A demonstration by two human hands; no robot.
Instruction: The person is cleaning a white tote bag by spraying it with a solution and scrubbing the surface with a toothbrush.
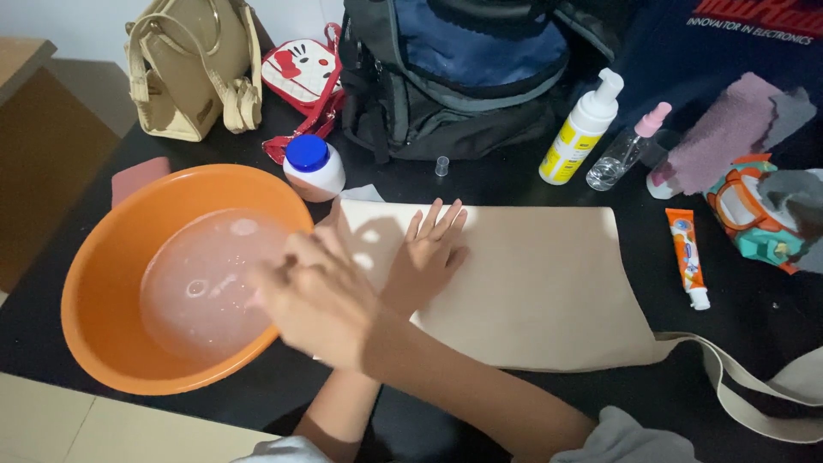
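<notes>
Two bare hands and forearms are seen from above. No rings, watch or bracelet are seen on the left hand (429,257), whose fingers (435,221) are slim, with short, unpainted nails. The right hand (313,296) is blurred, so that its fingers cannot be told apart clearly. Well back from the fingers, near the elbows, light grey sleeves (621,437) are worn, pushed up and bunched, leaving both forearms uncovered. No gloves are worn.
</notes>
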